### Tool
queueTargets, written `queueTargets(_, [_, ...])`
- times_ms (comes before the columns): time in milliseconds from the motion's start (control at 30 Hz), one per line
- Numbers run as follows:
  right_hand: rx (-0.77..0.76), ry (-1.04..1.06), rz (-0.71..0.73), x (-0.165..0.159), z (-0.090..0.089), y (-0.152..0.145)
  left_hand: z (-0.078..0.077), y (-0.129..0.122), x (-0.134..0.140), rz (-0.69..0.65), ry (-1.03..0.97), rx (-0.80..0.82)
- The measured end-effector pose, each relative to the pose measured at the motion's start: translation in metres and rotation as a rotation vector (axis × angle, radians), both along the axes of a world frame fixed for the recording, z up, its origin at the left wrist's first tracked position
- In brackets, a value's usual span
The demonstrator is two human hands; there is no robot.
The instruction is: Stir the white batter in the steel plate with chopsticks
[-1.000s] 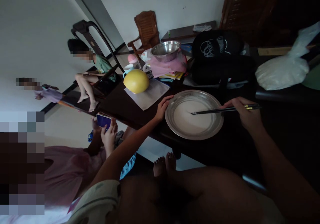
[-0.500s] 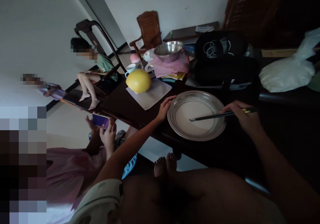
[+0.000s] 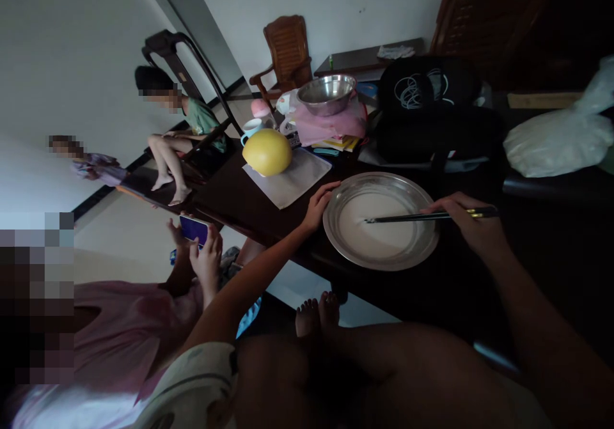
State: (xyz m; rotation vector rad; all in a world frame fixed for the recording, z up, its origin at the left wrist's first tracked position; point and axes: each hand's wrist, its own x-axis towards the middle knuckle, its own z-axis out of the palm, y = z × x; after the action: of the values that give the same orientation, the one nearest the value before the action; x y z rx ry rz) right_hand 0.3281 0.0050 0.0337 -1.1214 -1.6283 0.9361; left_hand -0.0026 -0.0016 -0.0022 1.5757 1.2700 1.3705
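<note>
A wide, shallow metal basin (image 3: pixel 336 247) stands on the dark table and holds a whitish, milky liquid (image 3: pixel 374 240). At its left rim, my left hand (image 3: pixel 320 206) grips the edge, fingers along the far side. My right hand (image 3: pixel 472 224) is closed around a pair of black chopsticks (image 3: pixel 403 218) with gold bands near the top. They slant nearly flat across the basin's right rim, and their tips dip into the liquid near the middle. The underside of my right fingers is hidden.
Behind the basin are a yellow pomelo-like fruit (image 3: pixel 267 152) on a grey cloth (image 3: pixel 300 183), a steel bowl (image 3: pixel 327 96) on a pink bag, and a black bag (image 3: pixel 432 122). A tied plastic bag (image 3: pixel 551 144) lies right. At left, a person holds a phone (image 3: pixel 194 229); two others sit farther back.
The chopstick tips have shifted slightly within the liquid, and the right hand has tilted a little. My left hand stays at the rim. The view has moved slightly.
</note>
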Motion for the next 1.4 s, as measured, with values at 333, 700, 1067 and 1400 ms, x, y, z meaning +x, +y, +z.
queueTargets(333, [-0.028, 0.02, 0.032, 0.0014, -0.0041, 0.0009, -0.0017, -0.0006, -0.001, 0.002, 0.003, -0.018])
queueTargets(700, [0.033, 0.006, 0.049, -0.0005, 0.0029, 0.0013, 0.0021, 0.0007, 0.0018, 0.031, 0.006, -0.027])
queueTargets(1067, [0.043, 0.002, 0.037, 0.0001, 0.0017, 0.0046, 0.0, 0.0042, -0.001, 0.01, 0.021, -0.003])
queueTargets(1400, [-0.004, 0.085, -0.008, -0.0004, 0.0002, 0.0073, 0.0005, 0.0025, -0.0015, 0.017, 0.01, -0.03])
